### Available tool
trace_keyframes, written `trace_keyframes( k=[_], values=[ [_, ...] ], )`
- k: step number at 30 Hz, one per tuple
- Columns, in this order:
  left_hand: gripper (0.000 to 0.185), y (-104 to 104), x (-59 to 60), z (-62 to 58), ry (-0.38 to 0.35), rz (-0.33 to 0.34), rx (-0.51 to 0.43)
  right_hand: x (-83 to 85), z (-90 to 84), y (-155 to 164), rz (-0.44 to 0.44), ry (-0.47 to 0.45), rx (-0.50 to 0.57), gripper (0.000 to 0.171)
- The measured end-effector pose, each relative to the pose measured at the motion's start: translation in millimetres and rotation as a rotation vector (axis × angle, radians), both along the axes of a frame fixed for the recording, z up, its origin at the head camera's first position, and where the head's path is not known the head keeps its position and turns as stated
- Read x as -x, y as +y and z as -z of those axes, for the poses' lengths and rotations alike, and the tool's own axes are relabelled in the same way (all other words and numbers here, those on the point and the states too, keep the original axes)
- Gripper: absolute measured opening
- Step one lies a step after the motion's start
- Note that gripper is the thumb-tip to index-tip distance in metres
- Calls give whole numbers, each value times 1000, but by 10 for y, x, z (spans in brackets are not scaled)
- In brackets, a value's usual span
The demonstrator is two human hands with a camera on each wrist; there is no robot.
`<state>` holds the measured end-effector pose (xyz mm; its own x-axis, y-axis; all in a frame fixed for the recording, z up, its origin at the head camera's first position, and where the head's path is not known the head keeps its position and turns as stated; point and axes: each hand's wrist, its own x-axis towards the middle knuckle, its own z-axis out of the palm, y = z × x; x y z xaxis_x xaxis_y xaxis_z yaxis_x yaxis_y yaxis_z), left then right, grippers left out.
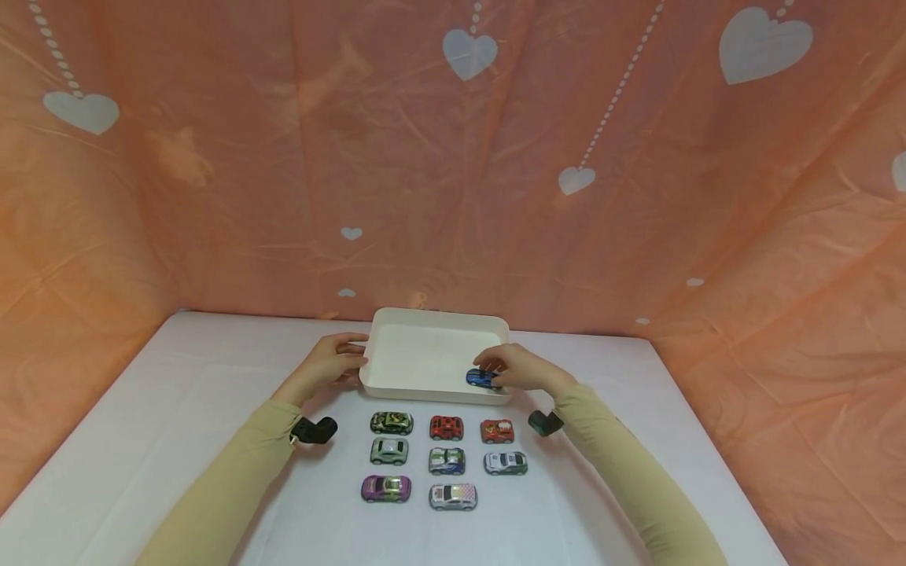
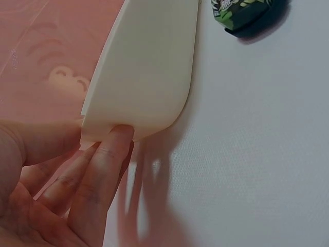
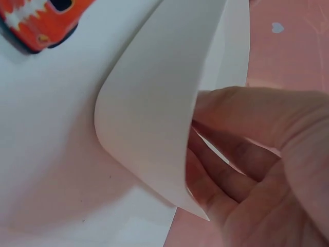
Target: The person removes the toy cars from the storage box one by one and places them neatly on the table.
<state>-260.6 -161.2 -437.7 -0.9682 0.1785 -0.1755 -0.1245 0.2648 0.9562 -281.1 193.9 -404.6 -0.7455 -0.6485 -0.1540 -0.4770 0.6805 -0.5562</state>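
My left hand (image 1: 331,363) is at the left end of a shallow cream tray (image 1: 399,391), its thumb by the rim and fingertips against the outer wall (image 2: 144,77). Over the tray's front right corner, my right hand (image 1: 520,367) holds a small blue toy car (image 1: 479,378) low inside the tray. In the right wrist view the fingers of my right hand (image 3: 252,154) reach over the tray wall (image 3: 149,113), which hides their tips and the car.
Several toy cars lie in rows before the tray: camouflage (image 1: 392,423), red (image 1: 446,428), orange-red (image 1: 497,431), pale green (image 1: 388,451), white-green-blue (image 1: 447,461), silver (image 1: 506,463), purple (image 1: 385,489) and pink-white (image 1: 453,497). An orange curtain (image 1: 425,196) stands behind the white table (image 1: 304,519).
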Motion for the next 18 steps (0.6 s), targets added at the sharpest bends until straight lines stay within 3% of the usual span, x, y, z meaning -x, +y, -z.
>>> trace_keyframes(
  k=[18],
  values=[
    [51, 3, 11, 15, 1, 3, -7, 7, 32, -63, -3, 37, -72, 44]
  ],
)
